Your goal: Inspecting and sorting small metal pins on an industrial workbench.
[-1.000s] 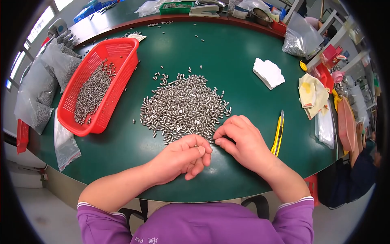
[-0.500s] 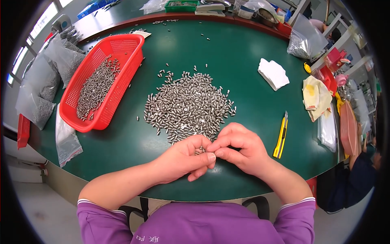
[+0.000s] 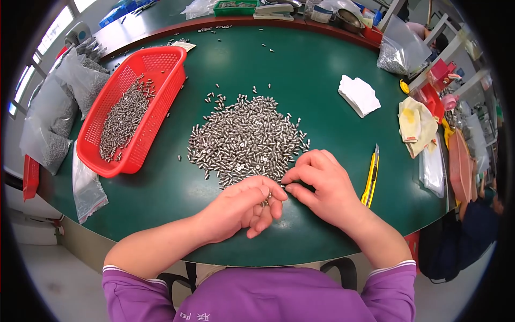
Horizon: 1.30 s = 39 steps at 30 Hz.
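Hundreds of small silvery metal pins [image 3: 244, 140] lie heaped on the round green table [image 3: 316, 70], just beyond both hands. The left hand [image 3: 241, 206] is loosely cupped, palm turned up, with a few pins held against its fingertips; the right hand [image 3: 322, 185] is curled narrow, thumb and forefinger pinched at the near edge of the heap, touching the left fingertips.

Progress, by estimate — a lesser share of pins already lies in the red perforated plastic basket [image 3: 131, 107], well off to the left of the left hand; the larger share remains loose on the table, so most of the sorting looks undone.

Edges and room — the table rim runs close under both wrists. A yellow utility knife [image 3: 370, 180] lies just right of the right hand. Open green surface lies between the left hand and the basket; clear plastic bags [image 3: 86, 185] hang at the far left rim.
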{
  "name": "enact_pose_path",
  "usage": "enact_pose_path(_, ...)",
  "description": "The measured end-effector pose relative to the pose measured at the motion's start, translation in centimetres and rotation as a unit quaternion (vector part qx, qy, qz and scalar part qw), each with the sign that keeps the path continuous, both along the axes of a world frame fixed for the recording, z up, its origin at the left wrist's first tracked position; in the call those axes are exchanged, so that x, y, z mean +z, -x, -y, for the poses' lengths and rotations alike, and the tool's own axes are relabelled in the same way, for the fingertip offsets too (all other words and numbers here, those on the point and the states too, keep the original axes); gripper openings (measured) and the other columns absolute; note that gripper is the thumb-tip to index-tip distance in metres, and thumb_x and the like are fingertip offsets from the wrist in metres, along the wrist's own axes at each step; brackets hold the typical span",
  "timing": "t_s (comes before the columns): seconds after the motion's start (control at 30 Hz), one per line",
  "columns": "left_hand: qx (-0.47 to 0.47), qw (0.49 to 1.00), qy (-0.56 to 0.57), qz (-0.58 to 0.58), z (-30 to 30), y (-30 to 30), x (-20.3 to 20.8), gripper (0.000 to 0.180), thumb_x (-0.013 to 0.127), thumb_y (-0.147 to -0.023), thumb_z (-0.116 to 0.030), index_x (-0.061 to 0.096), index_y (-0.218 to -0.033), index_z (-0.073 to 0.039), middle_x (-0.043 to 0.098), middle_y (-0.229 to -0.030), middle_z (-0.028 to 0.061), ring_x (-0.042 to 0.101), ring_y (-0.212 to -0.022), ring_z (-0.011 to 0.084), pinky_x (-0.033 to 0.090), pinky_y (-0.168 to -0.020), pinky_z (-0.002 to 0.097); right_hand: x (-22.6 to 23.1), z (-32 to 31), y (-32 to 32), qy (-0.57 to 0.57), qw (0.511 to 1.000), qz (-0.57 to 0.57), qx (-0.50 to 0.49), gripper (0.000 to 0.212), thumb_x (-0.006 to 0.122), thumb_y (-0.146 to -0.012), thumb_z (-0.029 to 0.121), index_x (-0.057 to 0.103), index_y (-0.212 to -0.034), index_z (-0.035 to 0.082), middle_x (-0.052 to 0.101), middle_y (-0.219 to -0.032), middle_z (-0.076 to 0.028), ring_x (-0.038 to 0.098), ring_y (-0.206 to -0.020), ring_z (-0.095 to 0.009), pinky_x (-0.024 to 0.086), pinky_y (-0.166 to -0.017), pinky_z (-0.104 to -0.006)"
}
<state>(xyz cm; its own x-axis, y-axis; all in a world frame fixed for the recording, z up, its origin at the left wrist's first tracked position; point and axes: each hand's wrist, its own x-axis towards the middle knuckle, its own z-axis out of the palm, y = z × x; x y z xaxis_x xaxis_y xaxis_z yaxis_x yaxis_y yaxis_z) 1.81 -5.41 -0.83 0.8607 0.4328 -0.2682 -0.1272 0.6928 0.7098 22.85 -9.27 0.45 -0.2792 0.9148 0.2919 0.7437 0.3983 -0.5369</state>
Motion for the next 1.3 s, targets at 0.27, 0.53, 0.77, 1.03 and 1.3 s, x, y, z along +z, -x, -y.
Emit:
enact_pose_path(0.27,0.014,1.0,-0.01,-0.005,-0.12,0.01,-0.19,0.021,0.037,-0.096,-0.02,0.049,-0.104,-0.005,0.054,-0.086,0.0067,0.049,-0.059,0.0104,0.039,-0.047,0.0227,-0.03,0.08,0.1,0.034,0.999,0.007,-0.009,0.012,0.068,-0.073,0.009,0.064,-0.084,0.01,0.052,-0.085,-0.004,0.052,-0.086,-0.024,0.045,-0.074,-0.0345)
enact_pose_path(0.53,0.005,0.999,-0.014,-0.042,-0.03,-0.16,0.26,0.012,0.044,-0.094,-0.014,0.047,-0.102,-0.005,0.054,-0.084,0.0052,0.048,-0.057,0.0087,0.039,-0.046,0.0224,-0.32,0.05,0.16,0.041,0.998,-0.053,0.015,0.011,0.066,-0.077,0.007,0.061,-0.088,0.008,0.054,-0.088,-0.005,0.053,-0.089,-0.023,0.045,-0.076,-0.033)
enact_pose_path(0.77,-0.007,0.999,-0.019,-0.051,0.19,-0.22,0.5,0.013,0.048,-0.094,-0.014,0.045,-0.102,-0.004,0.055,-0.082,0.0052,0.049,-0.056,0.0081,0.039,-0.046,0.0222,-0.07,0.02,0.49,0.063,0.977,-0.182,0.095,0.011,0.067,-0.078,0.005,0.064,-0.089,0.008,0.057,-0.088,-0.004,0.054,-0.088,-0.019,0.045,-0.074,-0.0296)
enact_pose_path(1.03,-0.012,0.999,-0.021,-0.047,0.16,-0.29,0.22,0.014,0.044,-0.097,-0.018,0.046,-0.101,-0.004,0.054,-0.081,0.0045,0.049,-0.056,0.0081,0.039,-0.045,0.0217,-0.2,0.1,0.63,0.008,0.988,-0.149,0.051,0.011,0.065,-0.079,0.009,0.066,-0.09,0.011,0.056,-0.086,-0.004,0.054,-0.084,-0.023,0.044,-0.076,-0.0337)
enact_pose_path(1.3,-0.009,1.0,0.001,-0.028,-0.02,-0.07,0.22,0.019,0.036,-0.097,-0.019,0.049,-0.102,-0.005,0.054,-0.083,0.0055,0.048,-0.057,0.0089,0.038,-0.046,0.0217,-0.11,-0.27,-0.14,0.011,0.999,-0.03,-0.008,0.013,0.066,-0.075,0.009,0.064,-0.088,0.011,0.054,-0.087,-0.004,0.053,-0.086,-0.024,0.045,-0.073,-0.0343)
